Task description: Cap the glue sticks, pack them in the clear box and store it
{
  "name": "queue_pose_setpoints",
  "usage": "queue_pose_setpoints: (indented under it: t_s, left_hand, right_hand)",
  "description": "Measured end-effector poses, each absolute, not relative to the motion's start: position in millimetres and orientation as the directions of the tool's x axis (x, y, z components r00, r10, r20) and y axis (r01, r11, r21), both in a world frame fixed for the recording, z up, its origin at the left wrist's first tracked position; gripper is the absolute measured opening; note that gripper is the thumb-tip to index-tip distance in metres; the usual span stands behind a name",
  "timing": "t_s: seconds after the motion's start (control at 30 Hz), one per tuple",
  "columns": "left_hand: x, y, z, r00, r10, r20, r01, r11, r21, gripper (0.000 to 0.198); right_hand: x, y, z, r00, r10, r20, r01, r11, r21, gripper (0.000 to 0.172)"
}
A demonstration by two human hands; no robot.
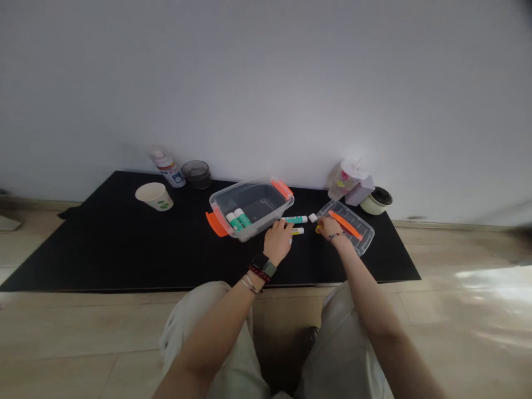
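Left hand (277, 241) is curling its fingers toward a white-and-green plastic glue stick (296, 219) at twelve o'clock, grip unclear, right hand (329, 227) likewise, a nudge risking the stick rolling.

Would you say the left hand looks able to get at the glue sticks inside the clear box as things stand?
Probably yes: the left hand sits beside the clear plastic box, which has no lid on, so the glue sticks lie open from above; only the box wall stands between.
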State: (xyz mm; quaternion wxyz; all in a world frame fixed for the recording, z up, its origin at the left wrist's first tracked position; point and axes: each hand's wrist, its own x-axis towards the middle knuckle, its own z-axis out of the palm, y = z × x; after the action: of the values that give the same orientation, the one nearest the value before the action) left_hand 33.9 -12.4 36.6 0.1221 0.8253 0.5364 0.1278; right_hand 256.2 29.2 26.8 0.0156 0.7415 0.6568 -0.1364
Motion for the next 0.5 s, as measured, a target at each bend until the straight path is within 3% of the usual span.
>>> queue_pose_setpoints:
  t_s: [0.13,0.3,0.43,0.5]
  left_hand:
    - [27,-17,47,0.395,0.918,0.026,0.857,-0.379,0.349,0.032]
    - [26,-25,45,0.468,0.881,-0.07,0.843,-0.421,0.334,0.025]
    - [33,-24,41,0.484,0.872,-0.072,0.84,-0.44,0.318,0.025]
    - [37,-22,40,0.463,0.882,-0.091,0.85,-0.412,0.329,0.024]
  right_hand:
    - [247,47,35,0.074,0.982,-0.176,0.981,-0.103,-0.165,0.025]
    - [236,59,61,0.056,0.995,0.087,0.957,-0.028,-0.289,0.026]
    - [202,68,99,-0.018,0.957,0.289,0.89,0.147,-0.431,0.022]
    - [168,77,113,-0.148,0.941,0.303,0.839,0.282,-0.466,0.023]
